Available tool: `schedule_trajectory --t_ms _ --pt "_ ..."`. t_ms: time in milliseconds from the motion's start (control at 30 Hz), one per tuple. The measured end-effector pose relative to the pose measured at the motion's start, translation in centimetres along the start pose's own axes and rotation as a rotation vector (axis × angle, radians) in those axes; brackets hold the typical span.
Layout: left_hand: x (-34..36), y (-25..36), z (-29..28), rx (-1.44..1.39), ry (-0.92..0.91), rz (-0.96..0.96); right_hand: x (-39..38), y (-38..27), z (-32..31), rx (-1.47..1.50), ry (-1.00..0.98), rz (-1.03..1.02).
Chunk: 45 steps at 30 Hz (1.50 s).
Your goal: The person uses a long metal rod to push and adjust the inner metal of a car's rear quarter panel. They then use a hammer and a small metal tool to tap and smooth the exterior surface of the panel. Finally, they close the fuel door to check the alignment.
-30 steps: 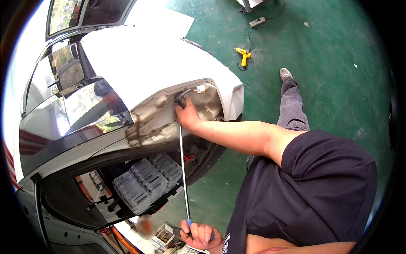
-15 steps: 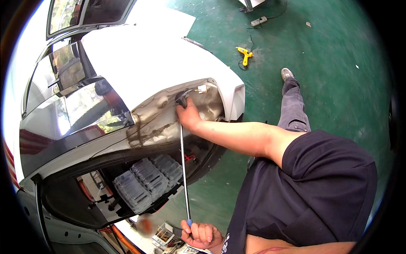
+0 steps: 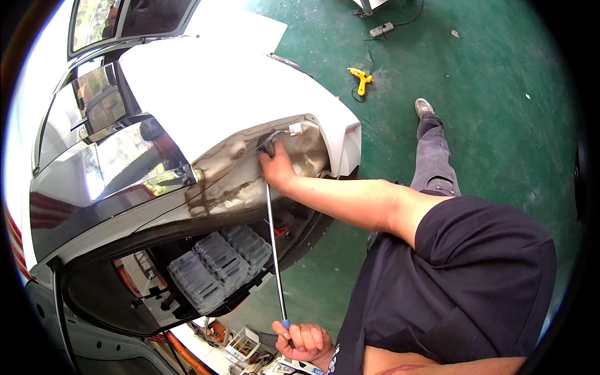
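Note:
My right hand (image 3: 278,165) is closed on a dark fitting (image 3: 267,144) in the exposed metal recess (image 3: 222,190) of a white car (image 3: 231,81), near a white connector (image 3: 295,129) on wires. A long metal rod (image 3: 275,262) runs from below that hand to the bottom of the view, where my left hand (image 3: 303,340) is closed round its blue-and-dark handle. The rod's upper end is hidden by my right hand.
Clear plastic moulded pieces (image 3: 219,265) lie in the dark opening below the recess. On the green floor (image 3: 500,106) are a yellow glue gun (image 3: 361,81) and a power strip (image 3: 381,30). My leg (image 3: 431,150) stretches up the right side.
My left hand and the rod's lower end have moved slightly right and up. My right hand stays at the fitting.

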State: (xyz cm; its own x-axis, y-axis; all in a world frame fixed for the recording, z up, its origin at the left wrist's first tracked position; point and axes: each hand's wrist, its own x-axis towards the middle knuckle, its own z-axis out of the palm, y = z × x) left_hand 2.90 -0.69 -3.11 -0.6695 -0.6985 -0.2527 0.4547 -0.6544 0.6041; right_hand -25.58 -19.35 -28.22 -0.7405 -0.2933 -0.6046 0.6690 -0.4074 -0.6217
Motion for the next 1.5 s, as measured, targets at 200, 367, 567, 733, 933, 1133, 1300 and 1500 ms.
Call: schedule_trajectory --t_ms 200,367,567,733,933,1133,1300,1500 --pt "0.2 -0.2 0.1 0.03 -0.009 0.005 -0.3 -0.8 -0.4 -0.005 -0.054 0.092" --pt "0.3 -0.2 1.9 -0.122 0.017 0.037 -0.3 -0.9 -0.2 -0.01 -0.051 0.082" --pt "-0.1 -1.0 2.9 -0.152 0.009 0.037 -0.6 -1.6 -0.5 0.036 -0.07 0.084" --pt "0.2 -1.1 3.4 -0.282 0.045 0.07 -1.2 -3.0 -1.2 0.061 -0.129 0.143" --pt "-0.1 -0.3 2.3 -0.31 0.055 0.063 -1.7 -3.2 -1.2 0.121 -0.105 0.089" --pt "-0.6 -2.5 -1.0 -0.285 0.152 0.001 -0.8 -2.2 -1.6 -0.02 -0.102 -0.041" --pt "-0.6 0.3 0.4 -0.249 0.109 0.004 -1.3 -1.9 -1.1 0.097 -0.123 0.114" --pt "0.6 -0.2 1.9 -0.285 0.128 0.001 -1.2 -2.8 -1.1 0.046 -0.121 0.123"
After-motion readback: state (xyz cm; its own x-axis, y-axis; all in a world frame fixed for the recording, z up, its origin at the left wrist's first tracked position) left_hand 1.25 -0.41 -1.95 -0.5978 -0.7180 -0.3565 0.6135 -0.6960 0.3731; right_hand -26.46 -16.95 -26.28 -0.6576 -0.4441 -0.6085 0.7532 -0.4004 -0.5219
